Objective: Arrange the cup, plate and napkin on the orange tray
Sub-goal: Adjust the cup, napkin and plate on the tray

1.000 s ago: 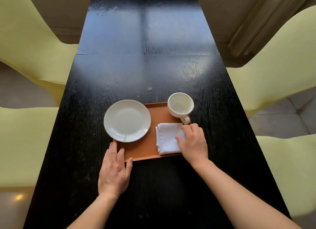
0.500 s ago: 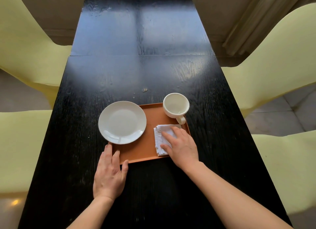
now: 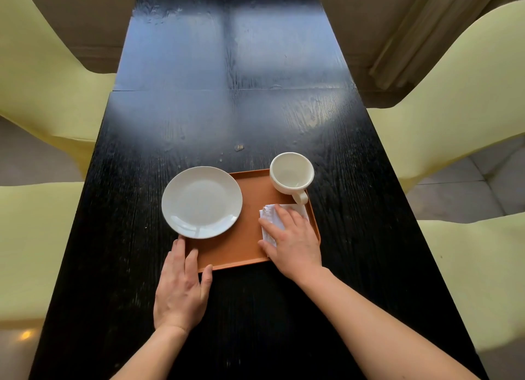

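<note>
Orange and flat with a low rim, the rectangular plastic tray (image 3: 244, 246) lies on the black wood-grain table (image 3: 227, 109), its long axis running left to right across the table. A second ago the right hand (image 3: 292, 243) only touched the near right corner of the folded white cloth napkin (image 3: 270, 219); now it lies flat over most of it, fingers spread and pressing down, not pinching, so just the napkin's left edge and far corner show. The napkin sits at the tray's right end, just beside the handle of the cream ceramic cup (image 3: 291, 173). That cup stands upright on the far right corner, handle pointing toward the person. The round white plate (image 3: 201, 202) overhangs the tray's left end. The left hand (image 3: 181, 288) rests flat and open on the table as before, fingertips at the tray's near left corner. Pale yellow chairs (image 3: 454, 95) flank the table.
</note>
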A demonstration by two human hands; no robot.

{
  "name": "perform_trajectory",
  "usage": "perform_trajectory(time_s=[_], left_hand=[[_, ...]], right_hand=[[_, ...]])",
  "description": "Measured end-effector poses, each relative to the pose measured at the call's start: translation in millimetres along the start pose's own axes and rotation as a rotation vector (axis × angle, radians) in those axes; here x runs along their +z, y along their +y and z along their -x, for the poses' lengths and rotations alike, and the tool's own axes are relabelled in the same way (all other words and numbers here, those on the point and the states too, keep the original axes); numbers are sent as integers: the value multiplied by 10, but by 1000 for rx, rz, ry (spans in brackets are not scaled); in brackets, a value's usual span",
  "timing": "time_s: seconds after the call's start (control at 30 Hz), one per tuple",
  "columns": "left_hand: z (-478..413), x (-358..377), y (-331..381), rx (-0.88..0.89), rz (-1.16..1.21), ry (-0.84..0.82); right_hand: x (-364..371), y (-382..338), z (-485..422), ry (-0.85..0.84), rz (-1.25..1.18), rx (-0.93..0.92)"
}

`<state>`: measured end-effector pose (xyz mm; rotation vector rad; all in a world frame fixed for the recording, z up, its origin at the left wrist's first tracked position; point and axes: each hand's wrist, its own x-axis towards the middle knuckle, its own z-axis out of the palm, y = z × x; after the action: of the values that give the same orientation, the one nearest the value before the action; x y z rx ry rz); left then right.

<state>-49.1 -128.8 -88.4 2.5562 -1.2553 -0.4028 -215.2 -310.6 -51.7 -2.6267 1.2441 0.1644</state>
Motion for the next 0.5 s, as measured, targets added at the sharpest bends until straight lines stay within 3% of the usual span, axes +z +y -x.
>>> perform_trajectory(time_s=[0.3, 0.5], left_hand=[[-6, 23, -11, 25, 8, 23], [-5, 32, -21, 27, 11, 23]], right_hand=[[-75, 16, 168, 61, -69, -41], [49, 105, 264, -84, -65, -87]])
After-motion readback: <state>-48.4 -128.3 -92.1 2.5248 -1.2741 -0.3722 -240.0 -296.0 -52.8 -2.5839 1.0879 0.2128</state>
